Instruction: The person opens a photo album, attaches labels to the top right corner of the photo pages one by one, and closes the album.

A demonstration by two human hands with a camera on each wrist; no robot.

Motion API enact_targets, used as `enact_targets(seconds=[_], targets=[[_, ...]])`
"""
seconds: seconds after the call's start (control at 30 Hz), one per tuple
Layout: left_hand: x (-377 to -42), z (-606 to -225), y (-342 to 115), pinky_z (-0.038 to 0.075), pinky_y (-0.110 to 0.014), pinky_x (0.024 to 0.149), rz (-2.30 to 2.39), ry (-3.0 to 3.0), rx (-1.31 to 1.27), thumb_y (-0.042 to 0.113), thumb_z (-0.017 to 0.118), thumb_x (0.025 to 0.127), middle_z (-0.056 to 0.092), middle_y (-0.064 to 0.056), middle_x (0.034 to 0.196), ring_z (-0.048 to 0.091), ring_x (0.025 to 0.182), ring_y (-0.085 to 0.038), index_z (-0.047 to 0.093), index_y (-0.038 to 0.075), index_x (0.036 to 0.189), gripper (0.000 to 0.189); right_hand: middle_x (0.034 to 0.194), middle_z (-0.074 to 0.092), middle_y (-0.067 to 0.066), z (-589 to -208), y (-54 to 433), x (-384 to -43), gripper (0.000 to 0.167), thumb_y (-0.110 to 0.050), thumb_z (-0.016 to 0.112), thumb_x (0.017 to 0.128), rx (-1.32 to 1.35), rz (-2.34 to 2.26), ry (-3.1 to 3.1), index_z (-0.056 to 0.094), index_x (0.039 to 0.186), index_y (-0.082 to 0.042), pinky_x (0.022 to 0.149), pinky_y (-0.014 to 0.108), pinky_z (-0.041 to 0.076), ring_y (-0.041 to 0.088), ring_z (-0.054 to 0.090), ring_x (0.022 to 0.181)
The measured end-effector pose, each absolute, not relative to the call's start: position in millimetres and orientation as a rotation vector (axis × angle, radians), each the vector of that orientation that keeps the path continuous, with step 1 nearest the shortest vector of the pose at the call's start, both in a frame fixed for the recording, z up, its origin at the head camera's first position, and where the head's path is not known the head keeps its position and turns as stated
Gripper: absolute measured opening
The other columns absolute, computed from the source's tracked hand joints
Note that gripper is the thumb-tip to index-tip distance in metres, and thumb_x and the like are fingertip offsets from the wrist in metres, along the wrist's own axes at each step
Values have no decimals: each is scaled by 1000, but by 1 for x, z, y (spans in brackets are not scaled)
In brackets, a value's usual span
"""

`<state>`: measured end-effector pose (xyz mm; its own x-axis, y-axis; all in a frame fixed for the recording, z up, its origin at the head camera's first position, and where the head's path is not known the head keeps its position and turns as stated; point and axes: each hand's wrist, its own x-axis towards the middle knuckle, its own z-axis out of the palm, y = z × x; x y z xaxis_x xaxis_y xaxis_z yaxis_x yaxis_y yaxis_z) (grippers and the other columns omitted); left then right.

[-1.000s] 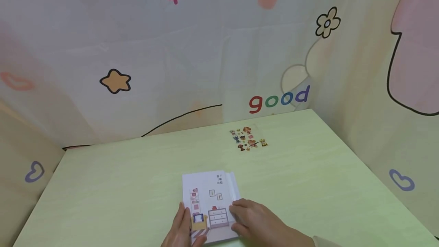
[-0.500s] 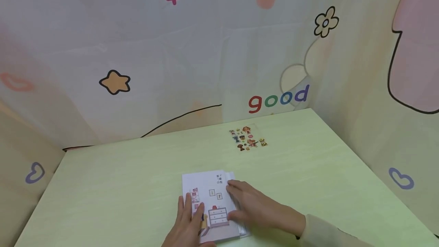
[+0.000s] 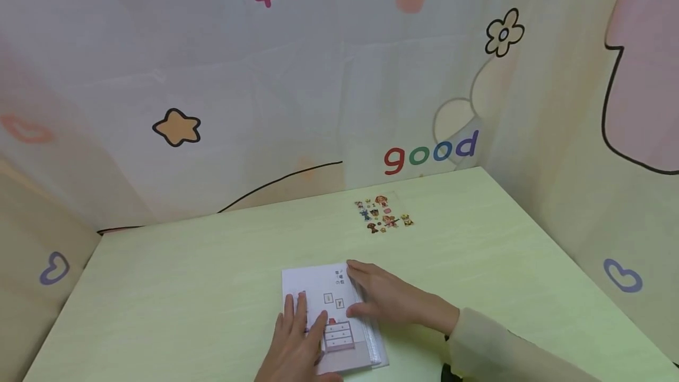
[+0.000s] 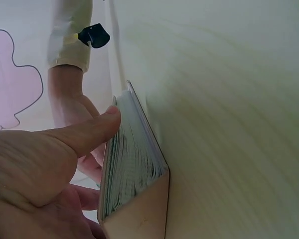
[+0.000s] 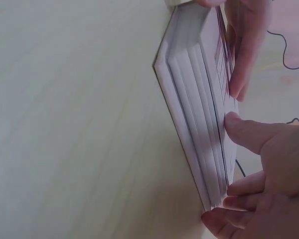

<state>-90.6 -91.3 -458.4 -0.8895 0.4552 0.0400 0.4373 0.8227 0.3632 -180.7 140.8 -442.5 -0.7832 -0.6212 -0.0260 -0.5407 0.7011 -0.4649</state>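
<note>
A thick white album (image 3: 318, 282) with a printed dresser and small framed pictures lies closed on the table at the front middle. My left hand (image 3: 297, 341) rests on the left part of its cover, fingers extended, hiding some of the print. Along the right side, my right hand (image 3: 389, 296) touches the album near its upper corner, thumb on the cover. In the left wrist view many thin page edges (image 4: 132, 159) show between the covers. The right wrist view shows thicker bundled layers (image 5: 199, 114), with the fingertips at the cover edges and corner.
A clear sticker sheet (image 3: 384, 214) with cartoon animal figures lies farther back on the pale green table (image 3: 201, 287). Printed fabric walls (image 3: 297, 75) enclose the back and sides. A black object (image 3: 450, 373) hangs under the right forearm.
My right hand has slid up along the album's right side toward the top corner. My left hand has moved a little farther up and right over the cover. The album stays in place.
</note>
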Motion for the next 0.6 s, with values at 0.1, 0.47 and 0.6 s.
enact_targets(seconds=[0.1, 0.47, 0.6], targets=[[-92, -457, -88, 23, -76, 111, 577, 2909, 691, 67, 81, 74, 23, -40, 160, 14, 148, -61, 55, -1, 146, 103, 161, 37, 22, -444, 141, -185, 81, -37, 77, 94, -927, -686, 2718, 43, 151, 9, 117, 49, 35, 39, 38, 147], [-95, -456, -81, 19, -77, 112, 540, 2877, 625, 58, 84, 76, 23, -38, 161, 14, 149, -59, 56, 1, 146, 94, 157, 44, 21, -449, 146, -193, 68, -31, 70, 100, -971, -789, 2688, 46, 150, 9, 117, 50, 36, 37, 42, 144], [-96, -456, -82, 18, -80, 110, 584, 2857, 627, 55, 86, 75, 23, -39, 160, 13, 150, -58, 57, -2, 144, 94, 158, 43, 21, -450, 148, -194, 57, -23, 60, 105, -974, -809, 2676, 46, 150, 9, 116, 51, 36, 37, 41, 145]])
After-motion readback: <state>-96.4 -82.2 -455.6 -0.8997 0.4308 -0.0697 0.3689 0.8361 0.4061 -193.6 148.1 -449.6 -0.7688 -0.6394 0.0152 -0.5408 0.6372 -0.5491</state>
